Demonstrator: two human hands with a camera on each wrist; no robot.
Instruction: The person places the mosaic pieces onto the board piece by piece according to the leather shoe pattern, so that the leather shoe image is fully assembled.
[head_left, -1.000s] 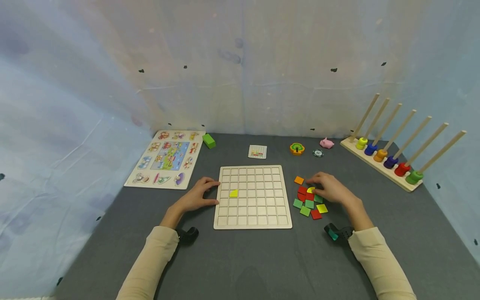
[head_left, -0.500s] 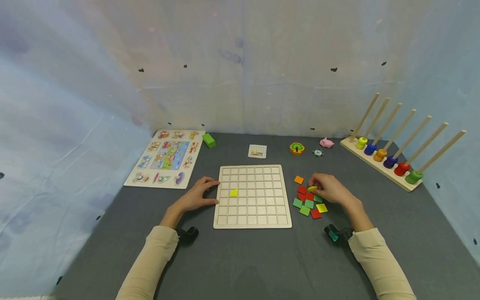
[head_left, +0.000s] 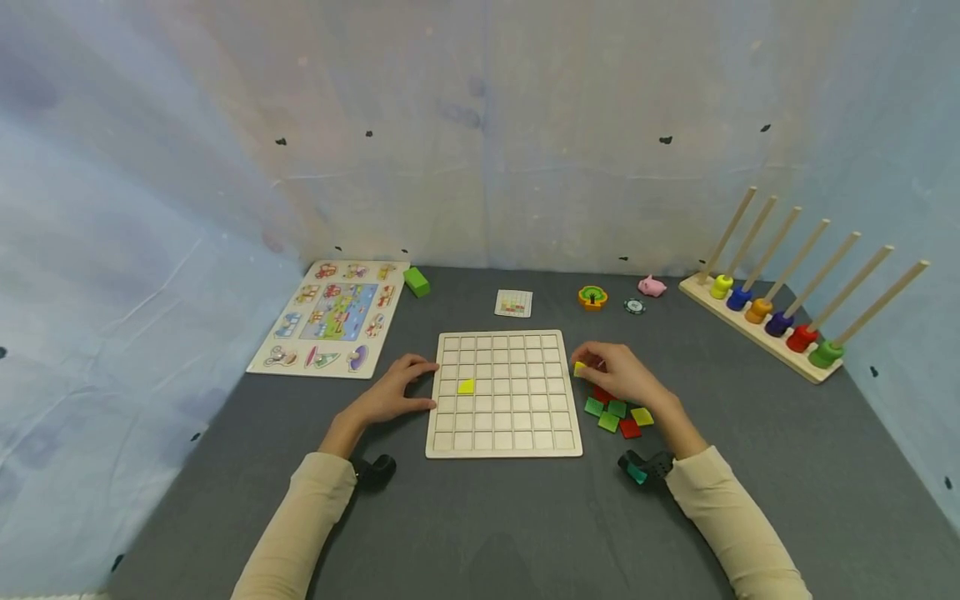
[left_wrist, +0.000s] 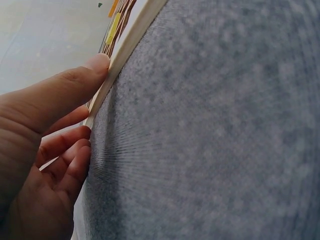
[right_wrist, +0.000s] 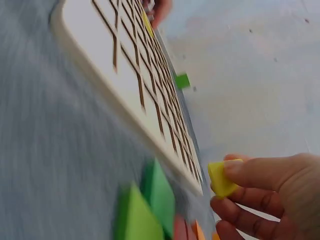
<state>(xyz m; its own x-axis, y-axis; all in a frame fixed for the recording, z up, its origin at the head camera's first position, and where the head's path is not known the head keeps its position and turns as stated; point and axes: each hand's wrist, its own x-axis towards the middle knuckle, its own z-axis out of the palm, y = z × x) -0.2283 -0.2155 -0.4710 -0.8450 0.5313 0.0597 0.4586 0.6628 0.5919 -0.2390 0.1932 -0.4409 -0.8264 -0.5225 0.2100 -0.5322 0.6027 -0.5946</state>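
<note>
Between thumb and fingers, my right hand (head_left: pixel 618 371) pinches a small yellow tile (right_wrist: pixel 220 181) with one rounded side, raised just off the right edge of the wooden grid board (head_left: pixel 504 423). My left hand (head_left: pixel 392 390) rests at the board's left edge, its thumb (left_wrist: pixel 82 80) and fingertips touching the rim. One yellow tile (head_left: pixel 467 387) with a cut corner sits in a square on the board's left part. Below my right hand lie loose green tiles (head_left: pixel 609 422), a yellow tile (head_left: pixel 642 416) and red tiles (head_left: pixel 630 428); the hand hides part of this pile.
Behind the board lies a small pattern card (head_left: pixel 513 303). A picture puzzle board (head_left: pixel 262 360) and green block (head_left: pixel 417 282) are at back left. A tree toy (head_left: pixel 592 298), poker chip (head_left: pixel 634 307), pink pig (head_left: pixel 652 286) and peg stacker (head_left: pixel 772 329) stand at back right.
My right hand has lifted the rounded yellow tile from the pile and carried it left to the board's right edge. My left hand has stayed at the board's left edge.
</note>
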